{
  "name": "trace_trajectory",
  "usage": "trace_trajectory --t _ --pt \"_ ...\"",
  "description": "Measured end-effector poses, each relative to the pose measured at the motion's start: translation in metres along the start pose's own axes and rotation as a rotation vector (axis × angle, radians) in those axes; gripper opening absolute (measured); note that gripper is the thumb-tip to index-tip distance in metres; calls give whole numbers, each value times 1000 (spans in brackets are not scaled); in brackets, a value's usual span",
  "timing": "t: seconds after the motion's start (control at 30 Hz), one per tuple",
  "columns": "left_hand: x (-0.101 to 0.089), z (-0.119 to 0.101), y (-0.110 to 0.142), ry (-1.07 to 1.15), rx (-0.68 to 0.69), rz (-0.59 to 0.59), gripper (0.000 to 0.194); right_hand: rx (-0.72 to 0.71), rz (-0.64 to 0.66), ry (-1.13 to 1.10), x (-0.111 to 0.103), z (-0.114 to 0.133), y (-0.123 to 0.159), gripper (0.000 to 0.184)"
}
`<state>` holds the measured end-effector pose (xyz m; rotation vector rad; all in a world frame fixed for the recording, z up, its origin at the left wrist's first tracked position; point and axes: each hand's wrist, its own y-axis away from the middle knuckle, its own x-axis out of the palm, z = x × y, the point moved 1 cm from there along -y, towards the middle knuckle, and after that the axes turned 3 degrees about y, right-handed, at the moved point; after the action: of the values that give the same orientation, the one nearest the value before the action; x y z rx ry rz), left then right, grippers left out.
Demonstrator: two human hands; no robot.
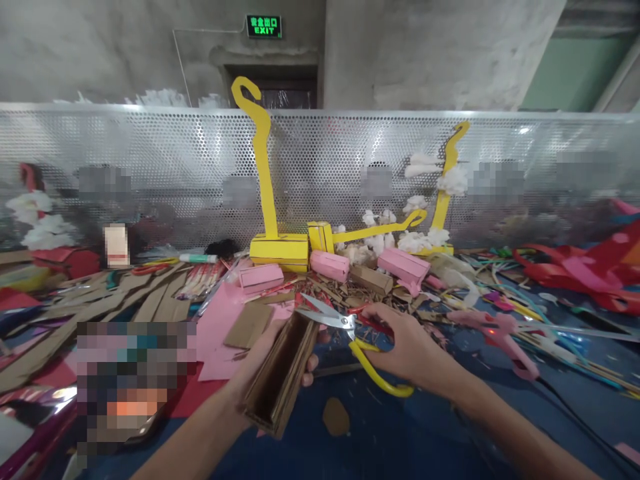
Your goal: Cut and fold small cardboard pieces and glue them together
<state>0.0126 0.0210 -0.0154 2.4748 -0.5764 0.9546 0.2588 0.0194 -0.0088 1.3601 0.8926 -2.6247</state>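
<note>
1. Nearest, the open cardboard box (281, 373) slants away from the wearer, its hollow side facing up. It lies within the grasp of the left hand (259, 350): the palm is against its left side, and fingers (311, 363) curl round to show at its right side.
2. A loose cardboard scrap (336, 417) lies on the blue table (380, 440), just right of the box's near end.
3. The right hand (400, 337) grasps the scissors (347, 323) by their yellow handles, its fingers bent around them. The blades are parted and point left, their tips at the box's far end.
4. Left of the box, a flat cardboard piece (249, 325) rests on pink paper (213, 347). Well to the right lies a pink glue gun (507, 337) with a black cord.
5. Beyond are three small pink boxes (329, 265) and cardboard offcuts.
6. Behind them, a yellow hooked stand (265, 173) rises upright from a yellow base, before a perforated metal screen (325, 167).
7. Farthest, a green exit sign (264, 26) is on the concrete wall (400, 53).
</note>
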Motion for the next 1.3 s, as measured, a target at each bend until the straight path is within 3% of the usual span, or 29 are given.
trace_trajectory --t 0.2,0.53,0.9,1.03,1.3 --pt "-4 -1 -3 -43 -12 4 42 9 52 -23 -2 0 3 44" --pt "-15 -1 -10 -15 -30 142 34 20 72 21 1 1 3 31" --pt "-21 2 -9 47 -58 322 41 52 57 14 1 5 3 14" --pt "-23 1 -11 54 -80 372 44 63 24 14 4 1 3 23" --pt "-16 -5 -4 49 -30 350 46 112 -10 59 2 2 2 38"
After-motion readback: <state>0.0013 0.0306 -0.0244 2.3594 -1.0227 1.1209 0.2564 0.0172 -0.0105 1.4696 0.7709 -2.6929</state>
